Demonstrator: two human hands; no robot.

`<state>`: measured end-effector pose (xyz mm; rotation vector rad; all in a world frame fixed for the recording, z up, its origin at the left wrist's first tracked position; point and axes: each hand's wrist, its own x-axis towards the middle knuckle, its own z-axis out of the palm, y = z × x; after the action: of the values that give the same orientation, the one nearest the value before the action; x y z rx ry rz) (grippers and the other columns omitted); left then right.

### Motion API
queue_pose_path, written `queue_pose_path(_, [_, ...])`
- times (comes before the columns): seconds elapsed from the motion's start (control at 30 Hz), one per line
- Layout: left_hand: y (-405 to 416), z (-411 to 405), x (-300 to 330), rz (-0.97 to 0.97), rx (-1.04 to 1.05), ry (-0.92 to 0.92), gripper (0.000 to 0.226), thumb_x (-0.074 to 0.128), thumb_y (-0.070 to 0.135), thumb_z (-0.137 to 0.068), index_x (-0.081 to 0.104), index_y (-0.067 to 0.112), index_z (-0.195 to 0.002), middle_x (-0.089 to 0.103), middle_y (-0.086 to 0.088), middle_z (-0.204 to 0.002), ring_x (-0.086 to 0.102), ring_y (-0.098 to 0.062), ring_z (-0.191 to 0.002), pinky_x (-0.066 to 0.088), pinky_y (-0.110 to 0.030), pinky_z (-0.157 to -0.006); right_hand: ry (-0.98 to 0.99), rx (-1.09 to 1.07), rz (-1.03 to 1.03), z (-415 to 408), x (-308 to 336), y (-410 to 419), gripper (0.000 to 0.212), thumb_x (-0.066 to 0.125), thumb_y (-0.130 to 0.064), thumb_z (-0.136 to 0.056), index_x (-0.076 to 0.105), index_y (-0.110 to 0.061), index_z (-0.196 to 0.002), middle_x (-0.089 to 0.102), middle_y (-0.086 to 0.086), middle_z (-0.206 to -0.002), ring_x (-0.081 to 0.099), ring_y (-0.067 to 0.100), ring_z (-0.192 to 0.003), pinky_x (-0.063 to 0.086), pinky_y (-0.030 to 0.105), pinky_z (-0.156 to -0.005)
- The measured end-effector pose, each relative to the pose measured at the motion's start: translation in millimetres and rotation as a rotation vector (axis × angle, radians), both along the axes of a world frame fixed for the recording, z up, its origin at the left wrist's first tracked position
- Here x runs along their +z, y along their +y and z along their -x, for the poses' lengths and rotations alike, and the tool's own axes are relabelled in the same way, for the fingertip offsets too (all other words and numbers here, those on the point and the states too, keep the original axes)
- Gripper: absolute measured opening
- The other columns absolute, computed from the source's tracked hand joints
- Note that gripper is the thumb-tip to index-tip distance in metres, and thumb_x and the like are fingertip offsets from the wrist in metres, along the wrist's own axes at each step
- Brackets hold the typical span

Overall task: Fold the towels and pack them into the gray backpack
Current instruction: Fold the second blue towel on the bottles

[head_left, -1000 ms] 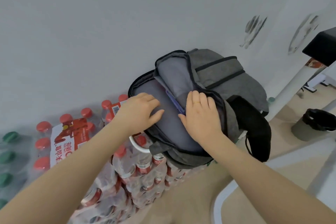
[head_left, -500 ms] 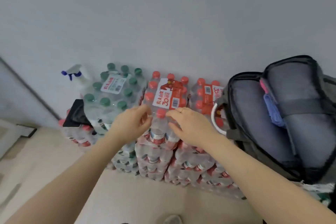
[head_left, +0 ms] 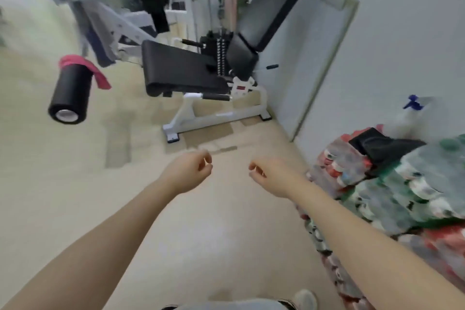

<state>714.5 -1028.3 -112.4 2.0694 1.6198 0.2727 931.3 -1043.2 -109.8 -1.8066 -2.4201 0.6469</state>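
The gray backpack is out of view. A red towel (head_left: 86, 68) hangs over a black foam roller pad (head_left: 70, 93) of the gym machine at the left. My left hand (head_left: 187, 171) and my right hand (head_left: 270, 175) hover in front of me above the floor, fingers loosely curled, holding nothing. Other cloths (head_left: 98, 40) drape over the white machine frame farther back, blurred.
A white gym machine with black seat pads (head_left: 181, 68) stands ahead. Shrink-wrapped packs of water bottles (head_left: 392, 191) are stacked along the right wall, with a black item (head_left: 382, 146) and a spray bottle (head_left: 412, 113) on top. Beige floor lies below my hands.
My view has swung left, away from the backpack and bottle packs toward the gym machine. Both hands left the backpack and now hang free with nothing in them.
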Motion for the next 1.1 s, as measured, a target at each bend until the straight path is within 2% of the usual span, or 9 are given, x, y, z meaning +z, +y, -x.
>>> queue_pose_path(0.2, [-31.2,197.4,6.7,-0.005,0.419,-0.078,0.016,0.049,0.022,-0.09,0.056,0.017,-0.104,0.06,0.003,-0.089,0.051,-0.016,-0.071,0.04,-0.027,-0.066,0.026,0.329,0.007,200.1,-4.3,51.3,0.025,0.042,-0.031,-0.095,0.057,-0.019,-0.111,0.063,-0.002,-0.104,0.056,0.019,-0.096,0.044,0.031,-0.075])
queue_pose_path(0.27, [-37.4,247.0,6.5,-0.028,0.528,-0.085,0.016,0.049,0.022,-0.09,0.056,0.018,-0.105,0.059,0.003,-0.088,0.052,-0.016,-0.073,0.039,-0.027,-0.066,0.003,0.429,-0.002,254.9,-5.5,67.5,0.025,0.041,-0.03,-0.095,0.057,-0.019,-0.111,0.062,-0.003,-0.105,0.055,0.018,-0.096,0.04,0.029,-0.071])
queue_pose_path(0.37, [-35.9,309.9,2.4,-0.054,0.672,-0.115,0.017,0.049,0.022,-0.09,0.055,0.019,-0.106,0.058,0.005,-0.088,0.052,-0.015,-0.072,0.04,-0.027,-0.063,-0.017,0.537,0.002,331.2,-13.5,98.1,0.024,0.041,-0.03,-0.094,0.058,-0.02,-0.108,0.063,-0.001,-0.107,0.056,0.02,-0.097,0.042,0.03,-0.072])
queue_pose_path(0.47, [-8.7,370.1,-6.4,-0.043,0.762,-0.129,0.017,0.047,0.024,-0.091,0.054,0.02,-0.107,0.057,0.007,-0.09,0.051,-0.011,-0.068,0.042,-0.027,-0.06,-0.033,0.612,0.015,403.1,-24.1,139.0,0.024,0.041,-0.028,-0.094,0.058,-0.018,-0.109,0.063,0.0,-0.107,0.056,0.021,-0.098,0.041,0.029,-0.07])
queue_pose_path(0.6, [64.8,455.3,-15.9,-0.032,0.781,-0.122,0.02,0.046,0.023,-0.091,0.054,0.019,-0.109,0.058,0.006,-0.092,0.051,-0.012,-0.069,0.043,-0.029,-0.063,-0.019,0.643,0.047,498.4,-34.5,214.1,0.024,0.041,-0.029,-0.094,0.059,-0.017,-0.105,0.063,-0.001,-0.1,0.057,0.021,-0.094,0.049,0.034,-0.077])
queue_pose_path(0.73, [151.0,534.2,-3.8,0.036,0.742,-0.067,0.024,0.044,0.025,-0.092,0.053,0.019,-0.114,0.059,0.006,-0.1,0.052,-0.014,-0.078,0.045,-0.03,-0.07,-0.055,0.666,0.101,585.7,-26.1,292.4,0.026,0.04,-0.031,-0.096,0.059,-0.016,-0.104,0.059,-0.001,-0.097,0.05,0.019,-0.086,0.043,0.032,-0.07])
queue_pose_path(0.8, [189.5,569.7,7.0,0.038,0.721,-0.062,0.026,0.044,0.025,-0.092,0.052,0.018,-0.116,0.059,0.006,-0.102,0.052,-0.015,-0.081,0.044,-0.03,-0.074,-0.072,0.67,0.091,624.3,-14.7,330.2,0.025,0.04,-0.032,-0.095,0.059,-0.017,-0.104,0.061,0.002,-0.1,0.053,0.021,-0.088,0.043,0.032,-0.07])
queue_pose_path(0.93, [248.5,634.0,15.3,0.049,0.709,-0.107,0.025,0.044,0.026,-0.093,0.051,0.02,-0.115,0.057,0.007,-0.101,0.054,-0.015,-0.079,0.045,-0.03,-0.073,-0.06,0.65,0.088,690.3,-0.3,394.9,0.023,0.041,-0.029,-0.095,0.058,-0.015,-0.102,0.062,0.003,-0.1,0.055,0.023,-0.092,0.046,0.035,-0.075])
queue_pose_path(1.1, [323.1,729.8,-11.4,0.115,0.674,-0.11,0.024,0.044,0.028,-0.093,0.051,0.022,-0.116,0.056,0.009,-0.099,0.055,-0.013,-0.079,0.043,-0.027,-0.07,-0.12,0.619,0.1,765.3,-14.5,475.8,0.023,0.042,-0.027,-0.093,0.058,-0.011,-0.097,0.063,0.005,-0.097,0.057,0.026,-0.089,0.049,0.038,-0.074])
